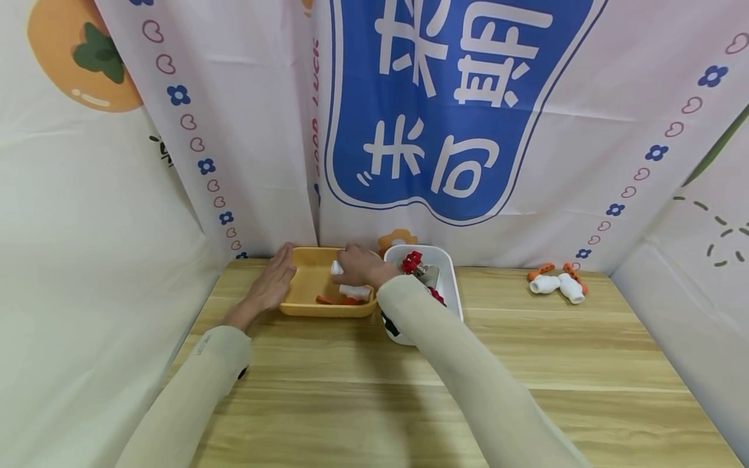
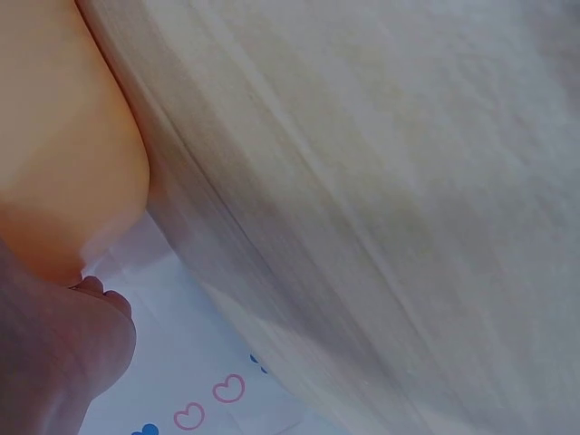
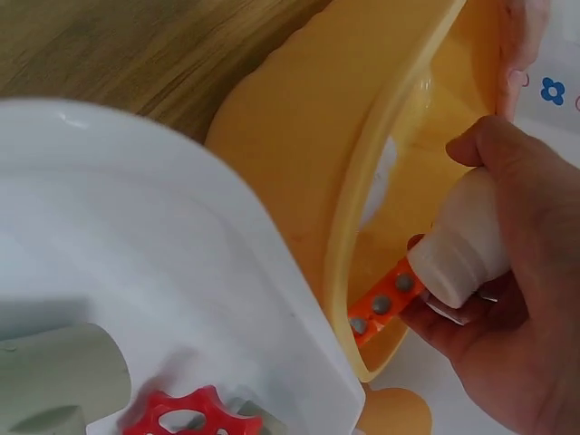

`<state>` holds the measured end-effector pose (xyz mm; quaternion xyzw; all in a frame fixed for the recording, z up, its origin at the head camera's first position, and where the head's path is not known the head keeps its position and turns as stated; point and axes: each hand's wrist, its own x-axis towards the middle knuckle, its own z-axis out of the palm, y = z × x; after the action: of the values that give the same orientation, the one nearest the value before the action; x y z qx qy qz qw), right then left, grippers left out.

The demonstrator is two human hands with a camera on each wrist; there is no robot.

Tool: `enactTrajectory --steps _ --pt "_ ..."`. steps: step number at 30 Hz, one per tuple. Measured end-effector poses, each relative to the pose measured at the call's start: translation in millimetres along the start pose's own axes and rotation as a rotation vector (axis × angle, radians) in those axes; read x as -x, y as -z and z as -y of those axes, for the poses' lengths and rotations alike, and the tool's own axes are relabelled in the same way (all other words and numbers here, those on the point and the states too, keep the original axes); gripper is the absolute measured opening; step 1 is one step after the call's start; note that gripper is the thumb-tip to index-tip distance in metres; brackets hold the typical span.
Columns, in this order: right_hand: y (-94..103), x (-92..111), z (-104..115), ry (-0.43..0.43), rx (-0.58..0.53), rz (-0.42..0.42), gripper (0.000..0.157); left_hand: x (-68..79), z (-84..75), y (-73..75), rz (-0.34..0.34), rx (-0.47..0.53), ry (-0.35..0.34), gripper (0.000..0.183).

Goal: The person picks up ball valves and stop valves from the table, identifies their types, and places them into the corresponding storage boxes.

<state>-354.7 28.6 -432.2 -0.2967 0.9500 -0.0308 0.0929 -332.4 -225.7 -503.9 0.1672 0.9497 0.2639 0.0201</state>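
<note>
My right hand (image 1: pixel 358 265) is inside the yellow bin (image 1: pixel 328 311) and grips a white pipe fitting (image 3: pixel 462 240). From under that fitting an orange strip with grey dots (image 3: pixel 385 304) sticks out beside the curled fingers. Another white pipe fitting (image 1: pixel 355 292) lies low in the bin, with an orange piece (image 1: pixel 330 299) near it. My left hand (image 1: pixel 274 281) rests along the bin's left end, its fingers extended toward the back; only part of this hand (image 2: pixel 68 335) appears in the left wrist view.
Right against the bin stands a white tray (image 1: pixel 449 276) with red-handled valves (image 1: pixel 412 262) and a grey-green pipe piece (image 3: pixel 63 376). Farther right on the wooden table (image 1: pixel 526 351) lie two white fittings (image 1: pixel 571 288) and orange pieces (image 1: pixel 547 268). A cloth backdrop (image 1: pixel 263 130) rises behind.
</note>
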Motion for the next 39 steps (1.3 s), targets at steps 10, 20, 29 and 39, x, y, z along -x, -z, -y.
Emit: enactTrajectory --steps 10,20,29,39 --pt "-3.4 1.6 1.3 -0.011 -0.011 0.029 0.038 0.3 -1.8 -1.1 -0.004 -0.003 0.006 0.062" --pt "-0.5 2.9 1.3 -0.031 0.14 -0.047 0.055 -0.2 -2.8 -0.6 -0.014 -0.007 -0.017 0.061" --pt "2.6 7.2 -0.1 -0.026 0.175 -0.064 0.065 -0.2 -3.4 -0.4 -0.01 -0.013 -0.007 0.061" --pt "12.8 21.6 -8.5 0.01 0.169 -0.083 0.07 0.0 -3.5 -0.1 0.004 -0.023 0.01 0.062"
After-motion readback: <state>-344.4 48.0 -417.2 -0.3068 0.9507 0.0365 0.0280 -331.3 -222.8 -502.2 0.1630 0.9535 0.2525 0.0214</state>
